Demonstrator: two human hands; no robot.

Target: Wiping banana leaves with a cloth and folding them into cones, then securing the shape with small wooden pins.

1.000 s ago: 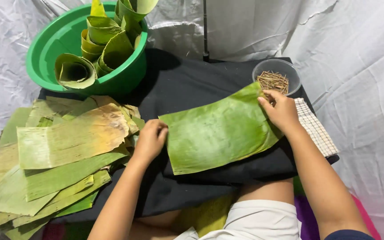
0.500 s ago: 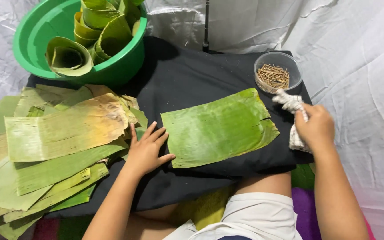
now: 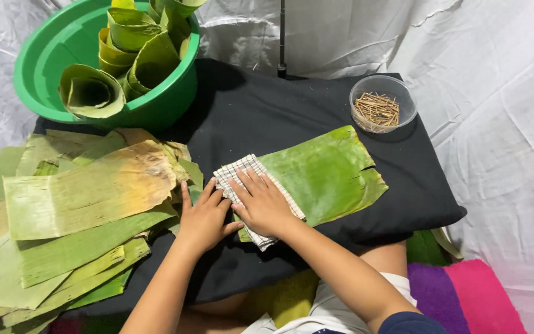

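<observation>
A green banana leaf piece (image 3: 329, 173) lies flat on the black cloth-covered board (image 3: 261, 117). My right hand (image 3: 264, 204) presses a white checked cloth (image 3: 237, 172) flat onto the leaf's left end, fingers spread. Just left of it, my left hand (image 3: 202, 219) rests palm down on the black surface at the leaf's edge, fingers apart, holding nothing.
A stack of banana leaf strips (image 3: 75, 210) lies at the left. A green basin (image 3: 57, 55) with rolled leaf cones (image 3: 134, 46) stands at the back left. A small clear bowl of thin sticks (image 3: 381, 105) sits at the back right. White sheeting (image 3: 502, 124) surrounds the board.
My right hand picked the checked cloth up from the right side and brought it across to the leaf's left end. My left hand stayed at the leaf's left edge.
</observation>
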